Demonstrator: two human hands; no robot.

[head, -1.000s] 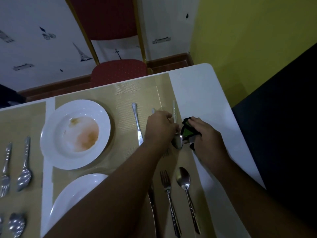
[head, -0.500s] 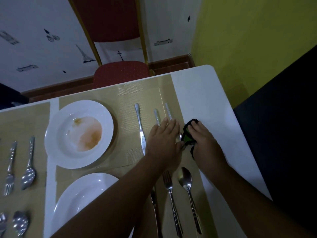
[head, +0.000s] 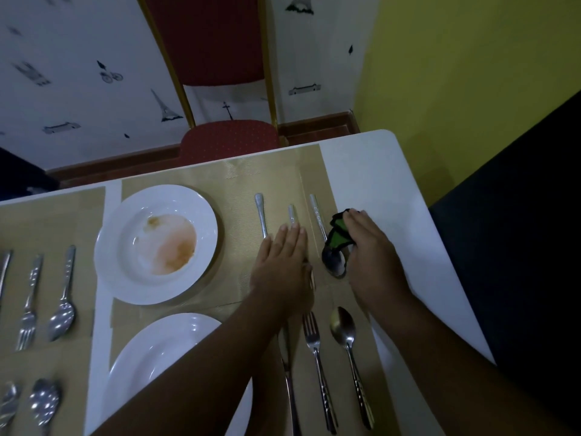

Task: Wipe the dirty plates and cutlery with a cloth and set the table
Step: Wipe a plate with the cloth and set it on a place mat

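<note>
A: Two checks, please: what do we record?
B: Stained plate (head: 155,243) at left. Our left hand (head: 283,269) lies flat, fingers straight, on a fork (head: 292,215). Spoon (head: 334,264) next; cloth (head: 338,236) (green-black) over its neck, gripped by our right hand (head: 371,247).

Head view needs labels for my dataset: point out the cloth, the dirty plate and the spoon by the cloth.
cloth (head: 338,236), head view, its green fold.
dirty plate (head: 206,221), head view, its right rim.
spoon (head: 334,264), head view, its bowl.

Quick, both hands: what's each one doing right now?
Left hand: open, flat over a cutlery handle.
Right hand: holding the green cloth.
</note>
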